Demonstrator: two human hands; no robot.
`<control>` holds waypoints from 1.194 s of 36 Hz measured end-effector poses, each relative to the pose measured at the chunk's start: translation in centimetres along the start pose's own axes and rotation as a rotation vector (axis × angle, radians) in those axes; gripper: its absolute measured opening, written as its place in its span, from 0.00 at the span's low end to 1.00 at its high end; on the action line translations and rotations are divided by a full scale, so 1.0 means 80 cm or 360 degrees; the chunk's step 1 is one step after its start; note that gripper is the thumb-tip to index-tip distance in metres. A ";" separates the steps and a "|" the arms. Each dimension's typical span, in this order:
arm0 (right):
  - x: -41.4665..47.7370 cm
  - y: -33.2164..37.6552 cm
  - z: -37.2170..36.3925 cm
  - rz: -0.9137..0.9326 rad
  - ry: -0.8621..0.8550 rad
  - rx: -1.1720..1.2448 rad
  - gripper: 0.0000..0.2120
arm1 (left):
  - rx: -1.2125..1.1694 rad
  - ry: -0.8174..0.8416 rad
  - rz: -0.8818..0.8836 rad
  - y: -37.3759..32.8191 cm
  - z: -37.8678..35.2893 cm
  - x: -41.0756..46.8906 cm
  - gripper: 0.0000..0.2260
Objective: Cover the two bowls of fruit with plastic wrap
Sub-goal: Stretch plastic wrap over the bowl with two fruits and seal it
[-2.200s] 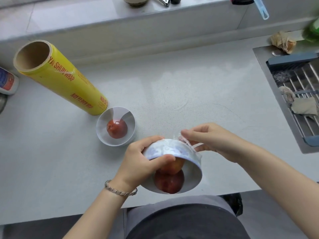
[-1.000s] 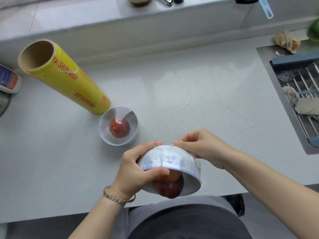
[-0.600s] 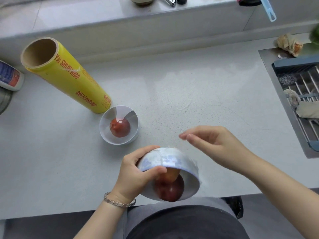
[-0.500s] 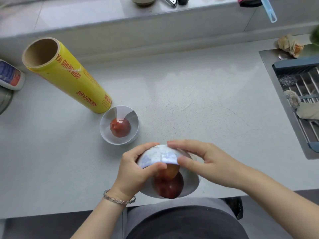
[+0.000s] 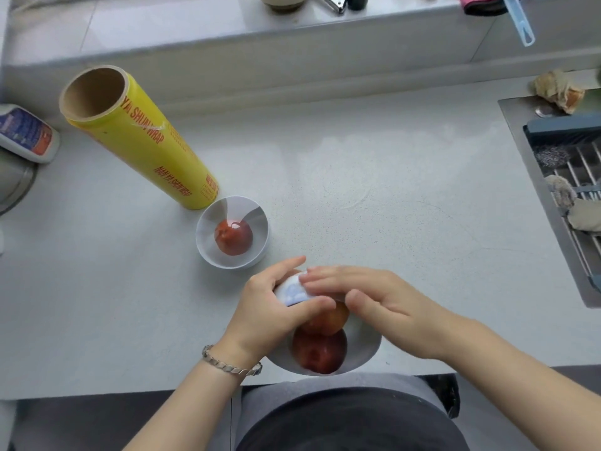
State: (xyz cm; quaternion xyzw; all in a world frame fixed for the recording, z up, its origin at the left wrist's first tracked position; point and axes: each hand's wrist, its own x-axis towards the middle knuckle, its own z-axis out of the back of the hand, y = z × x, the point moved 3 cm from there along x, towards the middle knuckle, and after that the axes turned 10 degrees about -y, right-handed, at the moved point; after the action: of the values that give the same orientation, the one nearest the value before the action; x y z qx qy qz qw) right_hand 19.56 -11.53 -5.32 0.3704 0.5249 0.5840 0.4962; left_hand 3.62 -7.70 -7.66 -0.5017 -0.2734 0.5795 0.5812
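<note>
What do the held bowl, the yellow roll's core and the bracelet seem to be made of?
The bowl looks like glazed ceramic, glossy white with a blue pattern; possibly melamine. The core looks like cardboard: matte brown, thick-walled. The bracelet is probably metal: silvery, shiny links.

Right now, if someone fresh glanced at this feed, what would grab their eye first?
The yellow plastic wrap roll, standing on end at the back left of the counter, stands out most. At the near edge, the left hand grips a tipped bowl holding two red fruits, while the right hand lays flat fingers on its outside. Between them sits a small bowl with one red fruit, seemingly already covered.
</note>
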 end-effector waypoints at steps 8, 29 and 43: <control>0.008 -0.023 -0.007 -0.0316 0.0043 0.0029 0.33 | 0.0003 -0.0021 0.0074 0.016 -0.004 -0.008 0.32; -0.003 -0.046 0.028 -0.0572 -0.0379 0.0609 0.03 | -0.0527 0.0123 0.0182 0.002 -0.011 0.003 0.19; 0.001 -0.026 0.030 -0.0719 -0.0391 0.0410 0.12 | -0.0279 -0.0006 0.0093 -0.002 -0.021 -0.002 0.18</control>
State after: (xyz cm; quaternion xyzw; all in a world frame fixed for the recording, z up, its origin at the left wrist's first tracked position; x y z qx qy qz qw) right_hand 22.22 -10.92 -6.93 0.3721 0.5999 0.3380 0.6224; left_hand 5.17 -8.24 -8.10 -0.5572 -0.3094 0.5711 0.5174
